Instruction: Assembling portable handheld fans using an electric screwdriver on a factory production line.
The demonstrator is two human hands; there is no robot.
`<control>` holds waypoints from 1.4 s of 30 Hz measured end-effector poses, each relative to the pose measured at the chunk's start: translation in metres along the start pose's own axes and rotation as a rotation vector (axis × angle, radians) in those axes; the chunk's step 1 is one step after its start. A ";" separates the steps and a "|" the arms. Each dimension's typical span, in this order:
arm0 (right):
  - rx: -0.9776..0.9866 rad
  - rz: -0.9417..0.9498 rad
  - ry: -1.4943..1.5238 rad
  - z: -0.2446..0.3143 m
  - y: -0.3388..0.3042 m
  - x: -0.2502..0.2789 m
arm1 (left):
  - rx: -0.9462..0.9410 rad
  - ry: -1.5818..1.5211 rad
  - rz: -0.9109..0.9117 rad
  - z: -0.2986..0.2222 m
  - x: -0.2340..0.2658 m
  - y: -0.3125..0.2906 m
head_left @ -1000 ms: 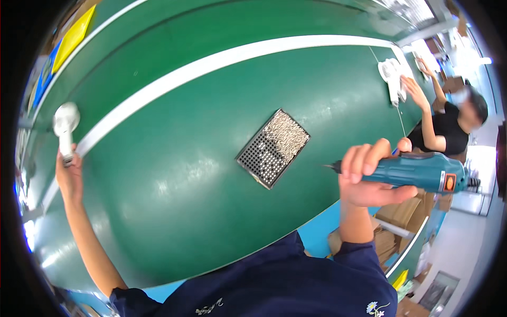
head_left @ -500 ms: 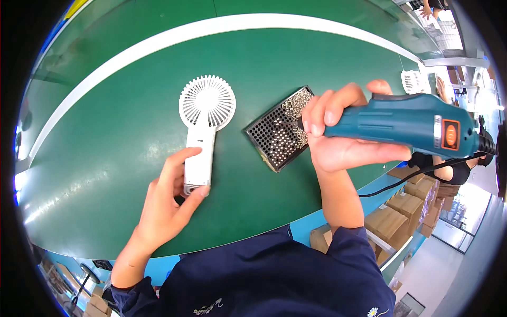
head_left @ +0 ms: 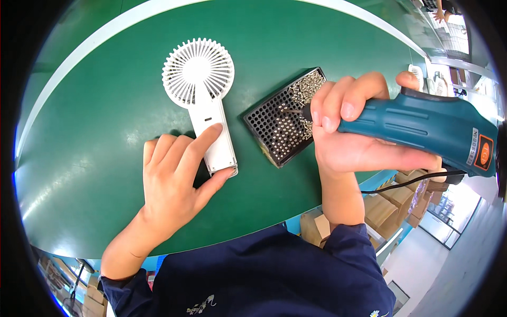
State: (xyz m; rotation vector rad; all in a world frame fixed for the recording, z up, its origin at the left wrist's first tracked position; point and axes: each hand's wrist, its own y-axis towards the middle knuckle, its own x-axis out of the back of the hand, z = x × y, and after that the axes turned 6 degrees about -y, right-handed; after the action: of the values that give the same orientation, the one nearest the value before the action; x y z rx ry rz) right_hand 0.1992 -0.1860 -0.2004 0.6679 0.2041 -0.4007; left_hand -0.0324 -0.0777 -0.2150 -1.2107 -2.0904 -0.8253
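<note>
A white handheld fan (head_left: 198, 74) lies on the green table, its round slatted head pointing away from me. My left hand (head_left: 174, 185) grips its handle, index finger along the top and thumb against the lower end. In my right hand (head_left: 338, 148) is a teal electric screwdriver (head_left: 412, 119), held level, with its black cable trailing from the rear. Its thin bit points left, over a black perforated screw tray (head_left: 257, 116). Several screws stand in the tray's holes, and a loose heap of screws (head_left: 309, 87) fills the far right part. Whether the bit touches a screw I cannot tell.
White fan parts (head_left: 417, 76) stand at the table's far right. Cardboard boxes (head_left: 383, 208) are stacked beyond the near right edge. A white strip (head_left: 113, 26) curves along the table's far side. Part of another person shows at the upper right.
The fan's lower end has swung to the right, and my left index finger now lies farther across its handle. The screwdriver's bit has come into sight over the tray. My view has shifted slightly.
</note>
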 end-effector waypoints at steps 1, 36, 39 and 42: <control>-0.008 0.000 0.001 -0.001 0.000 0.000 | 0.001 0.005 -0.003 0.000 0.000 0.001; -0.127 0.149 -0.046 0.022 -0.011 -0.050 | -0.011 -0.043 -0.158 -0.004 -0.028 0.017; -0.141 0.158 -0.045 0.023 -0.012 -0.050 | -0.001 -0.041 -0.154 -0.006 -0.027 0.017; -0.137 0.175 -0.062 0.025 -0.012 -0.051 | -0.020 -0.046 -0.169 -0.004 -0.029 0.016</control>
State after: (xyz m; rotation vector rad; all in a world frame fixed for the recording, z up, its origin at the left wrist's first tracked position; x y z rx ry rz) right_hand 0.1495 -0.1956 -0.1721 0.5329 0.1120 -0.2364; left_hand -0.0049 -0.0897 -0.2296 -1.0830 -2.2506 -0.9038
